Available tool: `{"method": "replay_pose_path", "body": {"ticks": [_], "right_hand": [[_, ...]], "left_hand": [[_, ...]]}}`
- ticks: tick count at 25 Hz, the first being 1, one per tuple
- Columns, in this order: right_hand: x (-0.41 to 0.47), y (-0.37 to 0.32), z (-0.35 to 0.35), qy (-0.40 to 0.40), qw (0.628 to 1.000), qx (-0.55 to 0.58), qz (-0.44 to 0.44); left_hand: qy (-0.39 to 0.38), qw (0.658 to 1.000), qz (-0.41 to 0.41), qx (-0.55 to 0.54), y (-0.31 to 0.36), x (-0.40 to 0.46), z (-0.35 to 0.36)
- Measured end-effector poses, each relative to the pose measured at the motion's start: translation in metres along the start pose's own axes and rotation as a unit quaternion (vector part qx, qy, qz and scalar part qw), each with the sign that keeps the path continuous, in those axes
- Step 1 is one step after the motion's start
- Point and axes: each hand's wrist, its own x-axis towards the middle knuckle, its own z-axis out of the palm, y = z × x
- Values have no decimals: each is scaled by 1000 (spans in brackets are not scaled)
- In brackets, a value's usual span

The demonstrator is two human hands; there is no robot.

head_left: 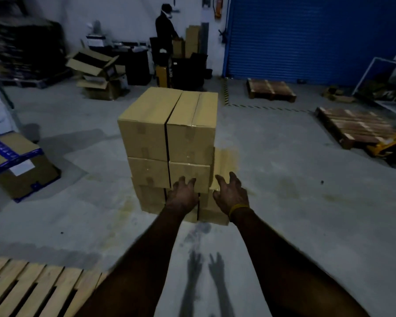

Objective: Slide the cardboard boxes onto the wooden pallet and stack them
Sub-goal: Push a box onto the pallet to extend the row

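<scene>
A stack of plain cardboard boxes (pixel 169 138) stands on the concrete floor in the middle of the view, two wide and three layers high. Both my arms reach out toward its lower right part. My left hand (pixel 183 195) has spread fingers over the front of a middle-layer box. My right hand (pixel 232 194) is spread too, by the stack's right corner, holding nothing. Whether either hand touches the cardboard is unclear. A light wooden pallet (pixel 32 289) lies at the bottom left, near my feet.
A box with blue tape (pixel 18 165) sits on the floor at left. Two darker pallets (pixel 357 126) (pixel 271 89) lie at right, with a yellow pallet jack (pixel 391 147). A person (pixel 166 26) stands at the back among open boxes (pixel 94 62). A blue shutter door (pixel 311 35) fills the far right.
</scene>
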Motion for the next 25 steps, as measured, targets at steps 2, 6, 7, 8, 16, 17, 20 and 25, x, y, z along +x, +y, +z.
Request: {"method": "replay_pose_path", "body": {"ticks": [2,6,7,8,16,17,20,25], "right_hand": [[41,9,-12,-6,1000,3,-24],[105,19,-28,-3,998,14,-62],[115,21,-28,-6,998,13,-68],[128,24,-27,-9,997,9,-74],[243,17,-22,6,996,17,-86],[262,15,-21,13,996,15,-82],[323,2,-17,27,997,7,-67],[421,-34,-6,35,998,-10,-50]], "left_hand": [[6,1000,-12,5,17,33,-7],[29,999,-23,5,40,90,-21],[31,999,-24,6,42,100,-23],[34,999,-26,8,44,112,-25],[50,998,-24,17,37,224,-44],[59,998,-17,20,34,243,-47],[86,996,7,25,17,305,-59],[85,996,11,24,-15,405,-73]]}}
